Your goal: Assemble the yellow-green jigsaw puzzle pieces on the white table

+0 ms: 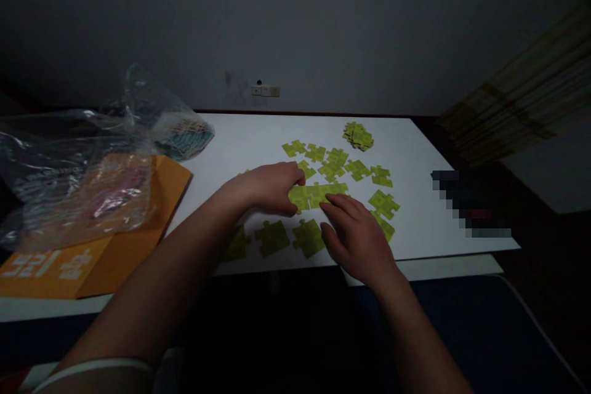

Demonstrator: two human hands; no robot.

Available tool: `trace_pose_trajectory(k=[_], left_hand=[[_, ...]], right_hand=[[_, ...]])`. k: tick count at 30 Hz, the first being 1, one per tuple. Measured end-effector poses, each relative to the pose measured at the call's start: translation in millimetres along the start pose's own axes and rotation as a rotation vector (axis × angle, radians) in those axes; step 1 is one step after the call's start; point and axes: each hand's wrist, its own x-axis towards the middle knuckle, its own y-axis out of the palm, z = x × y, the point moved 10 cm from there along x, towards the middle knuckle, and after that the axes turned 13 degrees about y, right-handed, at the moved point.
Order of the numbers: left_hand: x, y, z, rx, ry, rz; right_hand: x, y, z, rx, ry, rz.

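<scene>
It looked like a dimly lit room in a home — a plain grey wall (351, 31) with a row of socket plates (266, 91), what seemed a striped curtain (512, 98) at the right, and a white table (429, 215) bearing yellow-green jigsaw pieces (272, 238) and an orange package (99, 261)

The left hand (276, 188) is positioned at the left end of a flat row of yellow-green puzzle pieces (317, 196), thumb and fingers at its edge. The right hand (357, 235) rests its fingertips on the row's right part. Three loose pieces (272, 237) lie nearer the body, below and between the hands. Further loose pieces (357, 169) lie beyond both hands; a piled stack (358, 136) lies farthest beyond the right hand. Well left of the left hand, a clear plastic bag (69, 197) partly covers an orange package (108, 265) on the white table (434, 209).
</scene>
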Motion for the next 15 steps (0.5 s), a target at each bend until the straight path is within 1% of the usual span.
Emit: trace_pose_trajectory(k=[5, 12, 15], left_hand=[[-1.0, -0.7, -0.8, -0.047, 0.033, -0.002], [-2.3, 0.5, -9.1, -0.112, 0.157, 0.022], [-3.5, -1.2, -8.9, -0.105, 0.159, 0.026]], right_hand=[[0.1, -0.9, 0.0, 0.002, 0.008, -0.007], [0.3, -0.7, 0.6, -0.002, 0.009, 0.003], [0.5, -1.7, 0.5, 0.008, 0.009, -0.004]])
